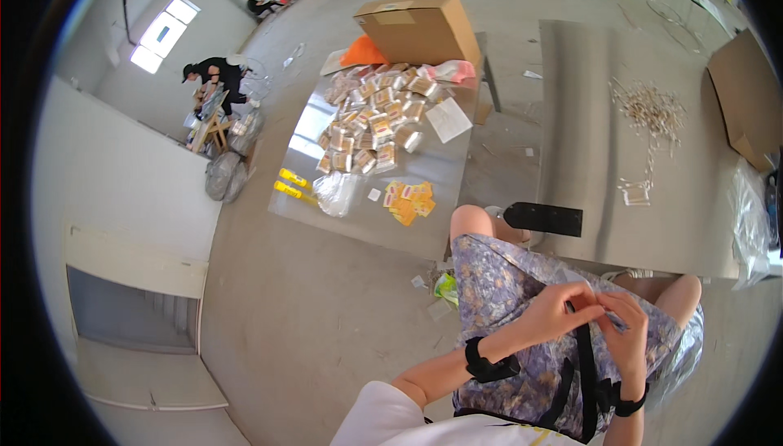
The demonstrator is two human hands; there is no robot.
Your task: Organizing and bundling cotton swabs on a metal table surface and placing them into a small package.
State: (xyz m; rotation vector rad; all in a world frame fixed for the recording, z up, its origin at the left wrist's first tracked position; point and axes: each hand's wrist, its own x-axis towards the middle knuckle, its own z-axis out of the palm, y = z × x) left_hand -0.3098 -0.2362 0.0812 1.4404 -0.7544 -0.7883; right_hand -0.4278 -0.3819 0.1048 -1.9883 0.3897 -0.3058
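Over my lap, which is covered by a floral skirt [506, 283], my two hands meet with their fingertips close together. My left hand [563, 307] is closed in a pinch, thumb against the fingers. Beside it, my right hand [625, 332] has its fingers bent in toward the left fingertips. Whatever lies between them, if anything, is too small or hidden to name. Past my knees, a metal-topped table [571, 144] carries a loose pile of small thin sticks, like cotton swabs [650, 109]. A small batch of sticks [636, 194] lies nearer to me.
On the left table [367, 230] are many clear packs [379, 124], orange-yellow cards [409, 201], clear plastic bags [336, 193] and yellow tubes [294, 178]. Cardboard boxes stand behind it [424, 30] and far right [746, 95]. A black flat piece [545, 219] juts over the right table's edge. A person [220, 79] bends at the back left.
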